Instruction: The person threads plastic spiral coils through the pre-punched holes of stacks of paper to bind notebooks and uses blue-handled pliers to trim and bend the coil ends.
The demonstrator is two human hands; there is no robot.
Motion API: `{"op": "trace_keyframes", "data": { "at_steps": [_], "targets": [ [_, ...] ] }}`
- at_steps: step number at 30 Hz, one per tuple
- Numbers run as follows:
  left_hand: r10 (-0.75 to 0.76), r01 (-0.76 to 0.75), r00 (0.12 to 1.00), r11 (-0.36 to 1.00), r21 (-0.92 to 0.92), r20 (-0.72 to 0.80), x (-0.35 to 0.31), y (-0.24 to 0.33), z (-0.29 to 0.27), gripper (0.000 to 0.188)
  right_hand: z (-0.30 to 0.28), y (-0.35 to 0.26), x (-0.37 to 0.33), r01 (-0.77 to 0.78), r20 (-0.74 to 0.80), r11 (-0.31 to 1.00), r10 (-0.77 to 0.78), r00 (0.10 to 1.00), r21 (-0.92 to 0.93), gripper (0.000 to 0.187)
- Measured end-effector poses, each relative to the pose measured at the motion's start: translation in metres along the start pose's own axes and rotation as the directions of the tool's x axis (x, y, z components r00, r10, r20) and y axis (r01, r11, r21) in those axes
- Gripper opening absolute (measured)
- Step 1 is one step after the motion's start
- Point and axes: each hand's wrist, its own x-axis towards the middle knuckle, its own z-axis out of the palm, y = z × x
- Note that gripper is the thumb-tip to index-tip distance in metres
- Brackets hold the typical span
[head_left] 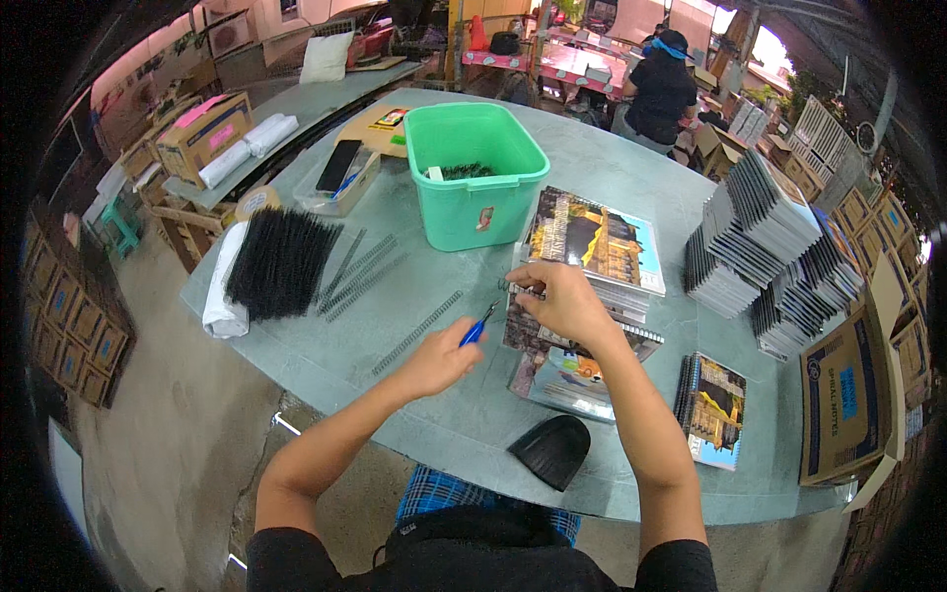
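Observation:
My left hand (441, 357) is closed around small blue-handled pliers (473, 333), their metal tip pointing at the fingers of my right hand (567, 304). My right hand is pinched at the left edge of a stack of printed notebooks (619, 247); what sits between its fingertips is too small to make out. Just below its wrist, more notebooks (562, 380) with a picture cover lie partly under my forearm. A loose black spiral coil (419, 333) rests on the table to the left of my left hand.
A green bin (464, 212) with black coils inside stands behind my hands. Far left lie a thick bundle of black coils (281, 261) and several loose ones. A black curved object (552, 452) sits by the near edge. Notebook stacks (755, 232) and an open carton (843, 395) are right; a person (659, 94) sits beyond.

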Motion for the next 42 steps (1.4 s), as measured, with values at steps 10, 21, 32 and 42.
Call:
{"op": "trace_keyframes", "data": {
  "at_steps": [10,21,32,42],
  "targets": [
    [0.130,-0.096,0.984,0.963,0.251,-0.121,0.014,0.019,-0.004,0.027,0.008,-0.004,0.002,0.143,0.064,0.989,-0.145,0.987,0.039,0.025],
    [-0.154,0.303,0.936,0.811,-0.500,0.318,0.001,0.031,-0.013,0.041,0.020,-0.003,-0.007,0.017,-0.176,0.990,-0.041,0.984,-0.139,0.024],
    [0.130,-0.140,0.990,0.967,0.215,0.058,0.004,0.014,-0.006,0.047,-0.047,-0.015,0.097,0.272,-0.441,0.950,-0.313,0.841,-0.155,0.038],
    [0.134,-0.123,0.990,0.978,0.168,-0.051,-0.024,-0.056,0.008,0.034,-0.015,0.012,-0.097,-0.098,0.074,0.833,0.164,0.984,-0.544,0.042]
  ]
}}
